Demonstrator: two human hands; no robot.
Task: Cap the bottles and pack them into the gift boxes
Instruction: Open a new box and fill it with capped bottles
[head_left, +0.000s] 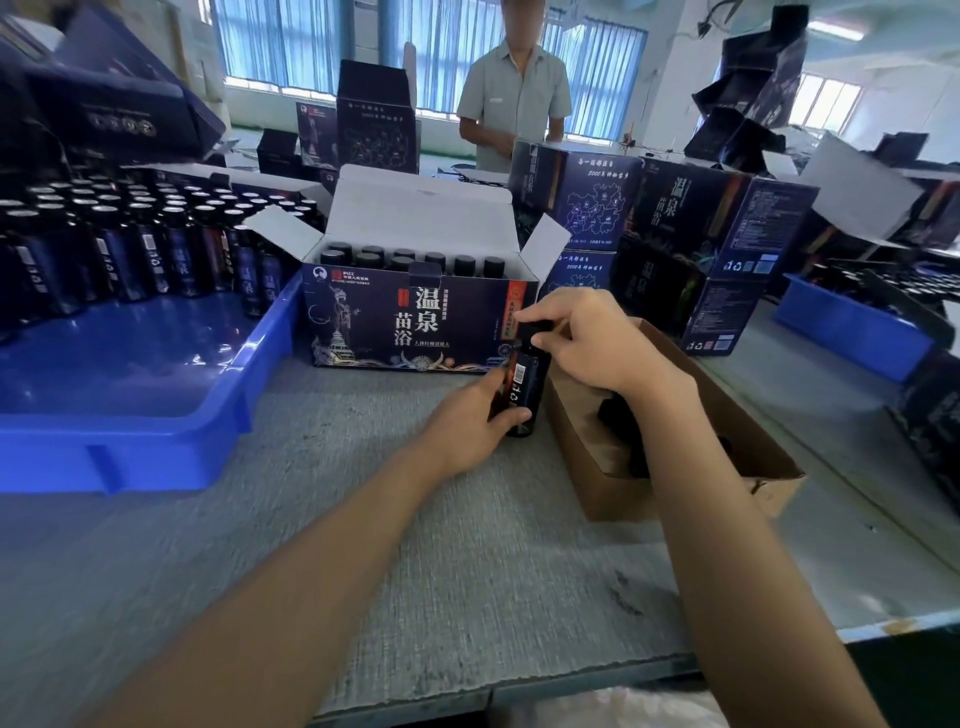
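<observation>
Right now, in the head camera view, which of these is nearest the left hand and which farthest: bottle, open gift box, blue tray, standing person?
1. The bottle, gripped by the left hand itself.
2. The open gift box, just behind the hand.
3. The blue tray, off to the left.
4. The standing person, across the table at the back.

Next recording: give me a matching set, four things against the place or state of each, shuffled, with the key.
1. left hand
2. right hand
3. front gift box
4. carton

A. lid flaps open
B. pinching the cap
C. right of the bottle
D. gripping the bottle's body

Pairs: 1-D, 2-B, 3-A, 4-C.
</observation>
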